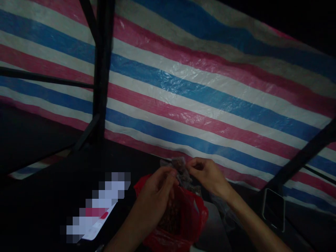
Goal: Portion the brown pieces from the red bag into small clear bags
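Note:
Small clear plastic bags (181, 168) with dark brownish contents lie in a cluster just past the rim of an opened red plastic bag (198, 218). Above the red bag, my left hand (160, 187) is closed, thumb and forefinger pinched at the near side of a small clear bag. From the right, my right hand (208, 175) pinches the other side of it with curled fingers. Inside the red bag is a mass of small brown pieces (168, 218), partly hidden by my left hand. Dim light blurs what the clear bags contain.
A lit, pixelated screen (105, 203) lies left on the dark surface. A phone with a dark screen (273, 210) rests at right. Behind stands a striped plastic sheet (183, 91), with a dark upright post (101, 77) and a slanting bar (301, 157) before it.

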Action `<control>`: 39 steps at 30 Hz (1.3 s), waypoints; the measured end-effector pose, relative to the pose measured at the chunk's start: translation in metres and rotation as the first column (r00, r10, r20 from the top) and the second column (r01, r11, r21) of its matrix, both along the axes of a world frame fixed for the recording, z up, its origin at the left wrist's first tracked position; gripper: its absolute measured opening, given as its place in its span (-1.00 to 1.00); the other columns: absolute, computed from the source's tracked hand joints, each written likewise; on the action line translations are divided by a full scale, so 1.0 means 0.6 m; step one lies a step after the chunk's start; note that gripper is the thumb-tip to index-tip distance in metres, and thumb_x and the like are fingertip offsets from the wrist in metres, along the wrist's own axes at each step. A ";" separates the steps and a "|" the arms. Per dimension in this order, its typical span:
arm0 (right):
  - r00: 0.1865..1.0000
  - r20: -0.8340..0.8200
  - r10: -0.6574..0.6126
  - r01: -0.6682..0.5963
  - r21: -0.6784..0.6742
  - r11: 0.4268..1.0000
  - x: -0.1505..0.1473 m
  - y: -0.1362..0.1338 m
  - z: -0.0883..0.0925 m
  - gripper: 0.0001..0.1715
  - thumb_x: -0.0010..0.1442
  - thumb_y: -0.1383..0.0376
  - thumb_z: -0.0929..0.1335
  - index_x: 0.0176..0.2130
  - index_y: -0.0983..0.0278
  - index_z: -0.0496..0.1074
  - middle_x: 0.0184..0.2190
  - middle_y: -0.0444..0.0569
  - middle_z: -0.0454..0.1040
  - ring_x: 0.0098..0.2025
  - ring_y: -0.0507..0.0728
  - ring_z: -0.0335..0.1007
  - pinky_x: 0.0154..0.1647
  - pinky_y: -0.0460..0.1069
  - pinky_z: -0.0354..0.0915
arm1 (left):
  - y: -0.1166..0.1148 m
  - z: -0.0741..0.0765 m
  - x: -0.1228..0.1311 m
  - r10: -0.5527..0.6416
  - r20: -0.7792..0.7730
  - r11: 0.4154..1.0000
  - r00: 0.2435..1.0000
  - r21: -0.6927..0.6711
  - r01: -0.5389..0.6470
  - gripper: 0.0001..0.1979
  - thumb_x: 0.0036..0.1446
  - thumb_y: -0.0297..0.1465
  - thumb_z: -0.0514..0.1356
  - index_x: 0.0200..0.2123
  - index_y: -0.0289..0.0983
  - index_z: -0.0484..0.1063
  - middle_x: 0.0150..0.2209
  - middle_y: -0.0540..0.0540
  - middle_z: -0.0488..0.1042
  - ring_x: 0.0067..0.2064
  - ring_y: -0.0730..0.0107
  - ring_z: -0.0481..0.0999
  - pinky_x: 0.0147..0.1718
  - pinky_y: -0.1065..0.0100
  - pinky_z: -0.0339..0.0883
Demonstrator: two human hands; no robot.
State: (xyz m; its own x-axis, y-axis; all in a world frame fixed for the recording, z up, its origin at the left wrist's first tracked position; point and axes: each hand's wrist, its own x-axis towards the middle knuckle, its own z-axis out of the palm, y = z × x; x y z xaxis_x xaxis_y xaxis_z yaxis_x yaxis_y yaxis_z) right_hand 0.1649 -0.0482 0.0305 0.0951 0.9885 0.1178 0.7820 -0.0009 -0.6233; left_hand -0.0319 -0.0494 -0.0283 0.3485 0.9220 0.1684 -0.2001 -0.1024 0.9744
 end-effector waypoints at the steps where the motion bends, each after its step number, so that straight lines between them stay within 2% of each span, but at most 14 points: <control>1: 0.999 -0.025 0.040 -0.040 0.016 0.999 -0.022 -0.015 0.004 -0.82 0.34 0.28 0.39 -0.23 0.28 0.62 -0.26 -0.08 0.69 -0.18 0.13 0.61 -0.18 -0.06 0.42 | 0.002 -0.004 0.002 -0.017 0.000 1.000 1.000 -0.009 0.017 -0.59 0.30 0.03 0.17 -0.12 -0.19 0.48 -0.46 0.09 0.45 -0.50 0.41 0.43 -0.50 0.38 0.28; 3: 0.986 -0.121 0.119 -0.111 0.068 0.991 -0.059 -0.039 0.003 -0.83 0.29 0.29 0.40 -0.28 0.24 0.64 -0.34 -0.10 0.69 -0.28 0.12 0.59 -0.29 -0.07 0.37 | 0.007 -0.009 0.002 -0.029 0.006 1.000 1.000 0.007 0.029 -0.63 0.27 0.00 0.20 -0.18 -0.19 0.45 -0.46 0.10 0.44 -0.47 0.41 0.45 -0.48 0.40 0.29; 6: 0.949 -0.257 0.183 -0.163 0.100 0.982 -0.090 -0.057 -0.005 -0.81 0.27 0.29 0.40 -0.35 0.23 0.63 -0.40 -0.10 0.66 -0.34 0.10 0.56 -0.31 -0.07 0.36 | 0.012 -0.010 -0.006 -0.036 0.007 0.998 0.999 0.050 0.035 -0.67 0.24 -0.03 0.22 -0.27 -0.18 0.43 -0.45 0.10 0.44 -0.43 0.41 0.44 -0.46 0.40 0.28; 10: 0.898 -0.396 0.194 -0.180 0.072 0.981 -0.094 -0.061 -0.014 -0.84 0.27 0.26 0.42 -0.33 0.25 0.60 -0.38 -0.09 0.64 -0.34 0.09 0.52 -0.31 -0.07 0.34 | 0.011 -0.007 -0.020 -0.012 -0.036 0.996 0.999 0.088 0.015 -0.69 0.31 -0.06 0.17 -0.33 -0.16 0.39 -0.48 0.12 0.39 -0.45 0.43 0.37 -0.46 0.40 0.20; 13: 0.891 -0.409 0.196 -0.172 0.094 0.981 -0.089 -0.061 -0.024 -0.79 0.31 0.20 0.40 -0.32 0.25 0.55 -0.40 -0.11 0.58 -0.38 0.07 0.46 -0.35 -0.07 0.30 | 0.011 -0.011 -0.031 -0.009 -0.083 0.991 0.997 0.130 0.020 -0.70 0.35 -0.11 0.17 -0.37 -0.15 0.38 -0.49 0.14 0.37 -0.44 0.43 0.34 -0.44 0.39 0.18; 16: 0.941 -0.320 0.107 -0.050 0.183 0.982 -0.080 -0.061 -0.041 -0.77 0.36 0.20 0.35 -0.34 0.23 0.44 -0.48 -0.18 0.42 -0.45 0.05 0.34 -0.44 -0.08 0.21 | 0.010 -0.019 -0.037 -0.039 -0.132 0.985 0.990 0.163 0.060 -0.69 0.38 -0.13 0.16 -0.39 -0.15 0.39 -0.49 0.13 0.41 -0.44 0.43 0.39 -0.41 0.38 0.21; 19: 0.991 -0.131 0.028 0.016 0.323 0.946 -0.071 -0.064 -0.055 -0.80 0.40 0.24 0.31 -0.30 0.21 0.41 -0.43 -0.15 0.43 -0.41 0.07 0.38 -0.39 -0.06 0.26 | 0.008 -0.027 -0.033 -0.110 -0.120 0.991 0.987 0.069 0.119 -0.62 0.31 -0.01 0.24 -0.39 -0.16 0.42 -0.51 0.13 0.44 -0.46 0.44 0.43 -0.42 0.39 0.25; 22: 0.996 0.091 0.022 -0.060 0.441 0.896 -0.070 -0.076 -0.058 -0.82 0.46 0.30 0.25 -0.19 0.20 0.42 -0.29 -0.08 0.51 -0.30 0.11 0.49 -0.26 -0.02 0.35 | 0.010 -0.034 -0.018 -0.194 -0.029 0.972 0.981 -0.144 0.188 -0.38 0.16 0.29 0.15 -0.37 -0.18 0.43 -0.50 0.05 0.51 -0.50 0.38 0.51 -0.48 0.36 0.32; 24: 0.970 0.233 0.076 -0.170 0.418 0.893 -0.073 -0.087 -0.057 -0.82 0.47 0.36 0.24 -0.13 0.19 0.42 -0.22 -0.05 0.54 -0.27 0.12 0.54 -0.25 -0.02 0.40 | 0.016 -0.039 -0.008 -0.229 0.040 0.941 0.973 -0.248 0.232 -0.23 0.16 0.39 -0.06 -0.32 -0.21 0.46 -0.43 -0.10 0.61 -0.45 0.24 0.62 -0.43 0.27 0.45; 26: 0.918 0.364 0.157 -0.285 0.329 0.900 -0.077 -0.097 -0.057 -0.82 0.46 0.41 0.27 -0.08 0.18 0.43 -0.14 -0.03 0.57 -0.21 0.14 0.59 -0.22 -0.01 0.46 | 0.024 -0.043 -0.003 -0.218 0.118 0.927 0.969 -0.286 0.243 -0.21 0.23 0.35 -0.10 -0.22 -0.24 0.51 -0.31 -0.21 0.69 -0.31 0.16 0.69 -0.27 0.17 0.54; 28: 0.857 0.470 0.209 -0.357 0.251 0.900 -0.077 -0.105 -0.061 -0.79 0.43 0.46 0.30 -0.05 0.19 0.44 -0.08 0.00 0.59 -0.11 0.18 0.62 -0.08 0.03 0.52 | 0.033 -0.046 -0.001 -0.156 0.167 0.945 0.974 -0.261 0.196 -0.35 0.26 0.24 0.07 -0.14 -0.23 0.53 -0.20 -0.20 0.71 -0.20 0.17 0.70 -0.12 0.16 0.53; 31: 0.805 0.557 0.204 -0.370 0.204 0.906 -0.068 -0.111 -0.069 -0.76 0.40 0.50 0.33 -0.05 0.20 0.47 -0.04 0.02 0.60 0.01 0.25 0.59 0.10 0.15 0.52 | 0.043 -0.047 0.002 -0.045 0.146 0.981 0.988 -0.180 0.071 -0.50 0.16 0.12 0.31 -0.17 -0.20 0.53 -0.19 -0.10 0.69 -0.16 0.21 0.64 -0.11 0.24 0.48; 35: 0.858 0.493 0.143 -0.289 0.234 0.928 -0.049 -0.113 -0.065 -0.78 0.42 0.46 0.31 -0.06 0.19 0.48 -0.04 0.02 0.59 0.03 0.28 0.57 0.11 0.26 0.52 | 0.040 -0.041 0.012 -0.019 0.100 0.998 0.995 -0.057 0.025 -0.63 0.11 -0.02 0.39 -0.24 -0.19 0.54 -0.27 -0.01 0.62 -0.18 0.25 0.59 -0.16 0.30 0.42; 39: 0.917 0.386 0.102 -0.237 0.320 0.917 -0.038 -0.109 -0.042 -0.60 0.44 0.40 0.30 0.22 0.16 0.38 0.17 0.07 0.51 0.18 0.27 0.50 0.23 0.26 0.47 | 0.029 -0.037 0.021 -0.112 0.086 0.994 0.990 0.025 0.111 -0.69 0.17 -0.10 0.34 -0.18 -0.19 0.55 -0.27 -0.02 0.63 -0.17 0.22 0.61 -0.15 0.28 0.45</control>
State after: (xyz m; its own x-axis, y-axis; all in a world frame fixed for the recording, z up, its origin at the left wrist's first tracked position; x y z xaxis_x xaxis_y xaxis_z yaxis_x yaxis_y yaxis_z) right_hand 0.1423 -0.1133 0.0051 -0.1851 0.8710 0.4552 0.9176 0.3189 -0.2372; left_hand -0.0196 -0.0318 -0.0503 0.4321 0.8743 0.2209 -0.2953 -0.0943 0.9507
